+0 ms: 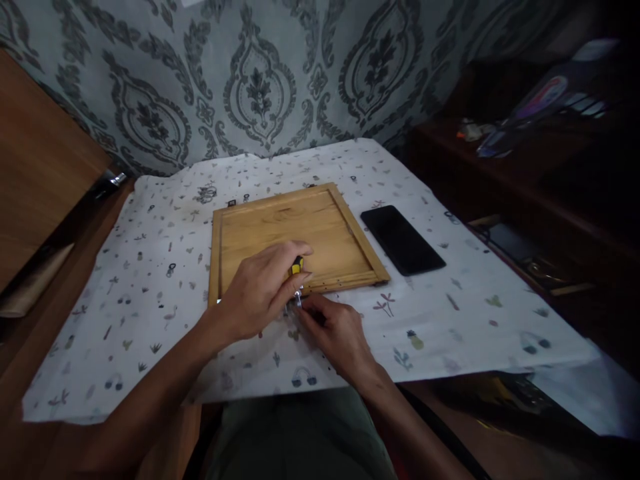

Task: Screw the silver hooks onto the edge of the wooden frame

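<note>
Left hand: closed around the yellow-and-black handle of a screwdriver [297, 265]; the hand [255, 287] sits over the near edge of the panel, back of the hand up.
Right hand: just beside the left, low at the same edge; thumb and forefinger of this hand [343, 337] meet near a small shiny metal part [299, 295]. Cannot tell whether they grip it.
Metal part: directly below the handle, between the two hands; too small to say whether it is tool shaft or fitting.
Wooden panel: framed and light brown, this panel [280, 227] lies flat under and beyond the hands, slightly askew; small dark dots along its near edge, a black fitting [231, 203] at the far edge, toward the left.
Phone: black, face blank; the phone [403, 239] lies right of the panel, near but apart.
Cloth: white, printed with cacti, palms and rainbows; the cloth [480, 313] covers the tabletop [150, 280].
Left side: wood-brown furniture [45, 160].
Right side: dark furniture [450, 153], with a clear bottle [540, 100], blurred.
Backdrop: grey ornamental pattern [260, 40] behind the tabletop.
</note>
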The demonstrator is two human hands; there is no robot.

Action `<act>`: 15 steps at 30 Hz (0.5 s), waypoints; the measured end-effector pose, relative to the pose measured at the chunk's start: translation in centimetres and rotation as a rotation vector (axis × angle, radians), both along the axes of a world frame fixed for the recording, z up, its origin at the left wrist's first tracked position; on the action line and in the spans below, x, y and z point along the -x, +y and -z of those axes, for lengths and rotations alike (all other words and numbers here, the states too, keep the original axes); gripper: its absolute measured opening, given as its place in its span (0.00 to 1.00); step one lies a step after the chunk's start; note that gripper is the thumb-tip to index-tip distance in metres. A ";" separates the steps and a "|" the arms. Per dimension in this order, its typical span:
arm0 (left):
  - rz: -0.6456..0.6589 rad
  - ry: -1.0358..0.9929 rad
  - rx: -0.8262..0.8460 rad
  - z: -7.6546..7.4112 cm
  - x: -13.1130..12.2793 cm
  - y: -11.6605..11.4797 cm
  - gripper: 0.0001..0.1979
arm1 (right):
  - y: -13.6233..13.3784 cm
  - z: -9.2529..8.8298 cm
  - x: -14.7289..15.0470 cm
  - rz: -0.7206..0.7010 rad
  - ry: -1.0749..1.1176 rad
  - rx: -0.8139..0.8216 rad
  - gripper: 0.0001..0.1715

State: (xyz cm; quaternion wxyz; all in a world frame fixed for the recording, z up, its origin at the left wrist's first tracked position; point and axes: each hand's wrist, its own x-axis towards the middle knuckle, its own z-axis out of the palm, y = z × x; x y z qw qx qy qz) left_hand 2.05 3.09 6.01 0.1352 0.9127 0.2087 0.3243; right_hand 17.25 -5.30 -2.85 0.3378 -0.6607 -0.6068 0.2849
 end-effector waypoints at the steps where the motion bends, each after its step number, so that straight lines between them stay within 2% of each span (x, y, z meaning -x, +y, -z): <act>1: -0.013 -0.003 0.002 0.0 0.0 0.0 0.09 | 0.0 0.0 0.0 0.001 -0.007 -0.001 0.13; 8: -0.125 -0.037 0.023 0.3 -0.1 -0.1 0.07 | 0.1 0.2 0.0 0.004 -0.024 -0.019 0.11; 15: -0.112 -0.033 0.032 0.3 -0.1 -0.2 0.07 | 0.1 0.2 -0.1 0.005 0.005 -0.011 0.11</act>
